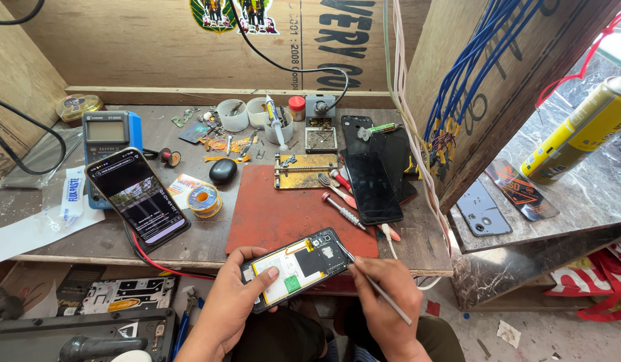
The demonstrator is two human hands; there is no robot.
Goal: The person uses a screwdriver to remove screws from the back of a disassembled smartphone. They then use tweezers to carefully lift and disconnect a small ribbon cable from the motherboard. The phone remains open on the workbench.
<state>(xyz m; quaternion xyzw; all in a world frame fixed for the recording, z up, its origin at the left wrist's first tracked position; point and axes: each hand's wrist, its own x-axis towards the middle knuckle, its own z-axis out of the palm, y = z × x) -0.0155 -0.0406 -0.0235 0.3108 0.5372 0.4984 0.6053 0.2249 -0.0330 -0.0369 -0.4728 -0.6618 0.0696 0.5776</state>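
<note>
Opened phone: glossy white battery, dark matt board. Tweezers: thin bright metal. Work mat: matt red, scuffed. Booth walls: rough plywood. Spare phones: glossy black glass. Counter: polished marble. Spray can: glossy yellow metal.

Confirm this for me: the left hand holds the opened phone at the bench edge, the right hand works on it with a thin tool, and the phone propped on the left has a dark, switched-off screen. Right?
Not quite. In the head view the propped phone has a lit screen showing a picture. The rest stands: the left hand holds the opened phone at the bench edge, and the right hand works on it with a thin tool.
</note>
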